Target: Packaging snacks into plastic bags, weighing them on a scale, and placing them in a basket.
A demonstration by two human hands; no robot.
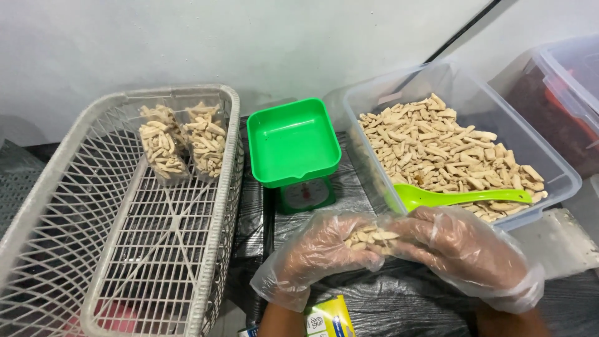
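My left hand point(315, 253) and my right hand point(465, 246), both in loose clear plastic gloves, meet in front of me and together hold a small clear bag of beige stick snacks point(371, 238). Just beyond them stands a clear plastic tub point(549, 150) filled with the same beige sticks point(437, 150). A bright green scoop point(462, 198) lies on the sticks at the tub's near edge, close to my right hand. A green kitchen scale point(293, 143) with a square pan sits left of the tub.
A grey plastic basket point(221, 206) on the left holds two filled snack bags point(181, 140) at its far end. A second lidded clear tub point(561, 100) stands at the far right. Black sheeting covers the table, and a yellow packet point(329, 317) lies at the bottom edge.
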